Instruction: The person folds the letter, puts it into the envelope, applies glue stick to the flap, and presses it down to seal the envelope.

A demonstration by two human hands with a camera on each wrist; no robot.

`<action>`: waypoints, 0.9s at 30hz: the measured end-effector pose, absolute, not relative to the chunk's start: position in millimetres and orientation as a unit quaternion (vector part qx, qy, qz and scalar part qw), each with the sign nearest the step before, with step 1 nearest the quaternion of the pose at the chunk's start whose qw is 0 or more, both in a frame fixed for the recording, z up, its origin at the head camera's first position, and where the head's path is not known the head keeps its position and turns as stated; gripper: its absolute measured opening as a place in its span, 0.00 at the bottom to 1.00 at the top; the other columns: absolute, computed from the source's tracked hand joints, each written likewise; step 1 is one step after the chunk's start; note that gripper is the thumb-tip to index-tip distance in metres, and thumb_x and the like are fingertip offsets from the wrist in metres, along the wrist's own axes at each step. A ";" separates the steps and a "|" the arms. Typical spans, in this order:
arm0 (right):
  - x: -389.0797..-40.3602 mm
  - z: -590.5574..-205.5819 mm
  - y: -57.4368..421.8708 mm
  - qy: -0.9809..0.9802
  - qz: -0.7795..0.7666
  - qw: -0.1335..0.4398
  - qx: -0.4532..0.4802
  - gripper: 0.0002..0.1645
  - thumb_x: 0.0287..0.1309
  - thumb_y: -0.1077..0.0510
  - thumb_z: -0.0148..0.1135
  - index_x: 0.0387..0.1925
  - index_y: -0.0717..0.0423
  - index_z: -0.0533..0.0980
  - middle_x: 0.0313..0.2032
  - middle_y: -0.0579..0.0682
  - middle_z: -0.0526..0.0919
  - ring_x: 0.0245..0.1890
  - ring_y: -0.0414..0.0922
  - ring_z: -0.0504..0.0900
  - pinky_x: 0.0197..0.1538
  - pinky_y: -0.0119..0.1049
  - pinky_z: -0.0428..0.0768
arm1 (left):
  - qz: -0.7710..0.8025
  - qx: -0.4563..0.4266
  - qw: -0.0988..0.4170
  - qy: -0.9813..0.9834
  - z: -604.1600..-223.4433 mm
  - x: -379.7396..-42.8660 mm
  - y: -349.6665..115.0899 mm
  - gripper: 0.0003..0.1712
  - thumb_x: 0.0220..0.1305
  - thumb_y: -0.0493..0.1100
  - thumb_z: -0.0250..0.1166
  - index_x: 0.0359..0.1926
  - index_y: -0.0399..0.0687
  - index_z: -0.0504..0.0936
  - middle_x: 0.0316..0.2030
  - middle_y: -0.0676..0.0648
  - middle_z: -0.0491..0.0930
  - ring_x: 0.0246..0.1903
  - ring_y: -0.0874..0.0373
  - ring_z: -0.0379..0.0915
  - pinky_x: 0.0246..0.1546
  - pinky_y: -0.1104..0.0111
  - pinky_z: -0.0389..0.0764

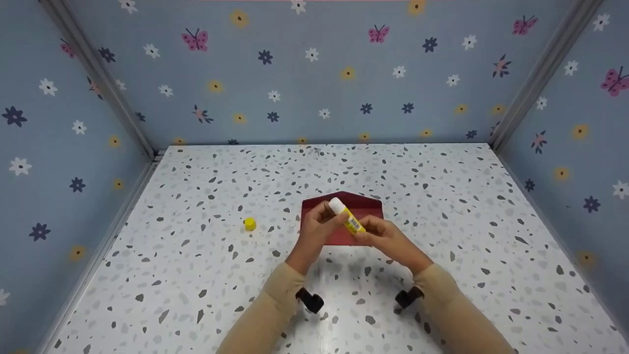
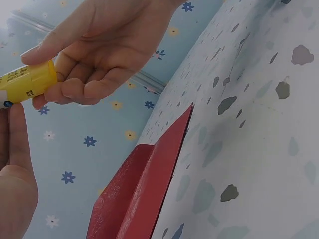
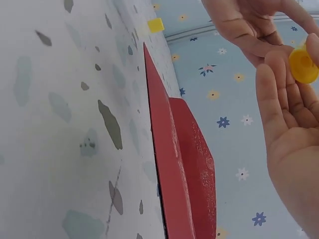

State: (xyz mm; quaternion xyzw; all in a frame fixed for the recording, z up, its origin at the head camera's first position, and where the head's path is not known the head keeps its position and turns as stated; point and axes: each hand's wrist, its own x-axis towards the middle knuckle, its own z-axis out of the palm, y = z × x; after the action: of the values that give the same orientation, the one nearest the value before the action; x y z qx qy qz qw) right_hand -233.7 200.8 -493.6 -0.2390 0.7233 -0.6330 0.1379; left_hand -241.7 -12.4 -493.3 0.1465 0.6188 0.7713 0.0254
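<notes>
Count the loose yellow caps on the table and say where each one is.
1: the yellow cap is left of the red envelope; no others show.

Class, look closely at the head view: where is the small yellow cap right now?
In the head view, the small yellow cap lies on the speckled table, left of the red envelope and apart from the left hand.

This place seems like a booth — flowered blue walls (image 1: 324,91) on three sides, metal corner strips (image 1: 547,69), speckled surface (image 1: 196,265).
</notes>
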 end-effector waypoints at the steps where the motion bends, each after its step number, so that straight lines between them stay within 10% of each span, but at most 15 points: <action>1: -234.0 -493.8 201.4 0.720 -0.636 0.142 -0.239 0.13 0.70 0.55 0.62 0.49 0.60 0.77 0.45 0.62 0.79 0.46 0.52 0.80 0.53 0.46 0.81 | 0.770 0.153 0.027 0.619 -493.6 -241.6 -13.2 0.15 0.65 0.48 0.69 0.44 0.42 0.79 0.42 0.44 0.80 0.46 0.52 0.75 0.51 0.62 0.78; 9: -234.2 -495.5 200.7 0.679 -0.659 0.185 -0.267 0.22 0.75 0.56 0.54 0.64 0.59 0.68 0.55 0.70 0.73 0.57 0.69 0.75 0.60 0.50 0.77 | 0.776 0.196 0.051 0.597 -493.8 -241.5 -17.8 0.23 0.70 0.45 0.63 0.59 0.35 0.77 0.54 0.41 0.80 0.52 0.50 0.74 0.59 0.59 0.75; 20: -233.9 -500.6 200.5 0.572 -0.717 0.267 -0.297 0.18 0.80 0.57 0.40 0.65 0.58 0.61 0.49 0.59 0.80 0.51 0.51 0.81 0.59 0.48 0.78 | 0.804 0.217 0.086 0.546 -495.5 -242.2 -18.6 0.24 0.73 0.44 0.59 0.64 0.35 0.75 0.56 0.40 0.80 0.64 0.32 0.65 0.64 0.58 0.70; 27: -233.1 -496.4 198.1 0.565 -0.743 0.254 -0.253 0.16 0.78 0.56 0.46 0.60 0.58 0.64 0.47 0.58 0.79 0.47 0.48 0.82 0.57 0.44 0.79 | 0.797 0.197 0.064 0.568 -495.6 -242.1 -18.6 0.24 0.70 0.45 0.63 0.61 0.35 0.76 0.53 0.42 0.80 0.56 0.46 0.74 0.59 0.58 0.75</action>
State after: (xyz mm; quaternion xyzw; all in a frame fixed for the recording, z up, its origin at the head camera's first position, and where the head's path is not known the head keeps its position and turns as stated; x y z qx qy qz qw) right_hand -233.1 198.1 -496.4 -0.2527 0.5649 -0.7433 0.2541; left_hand -242.1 -18.6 -495.6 0.1972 0.5679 0.7966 0.0637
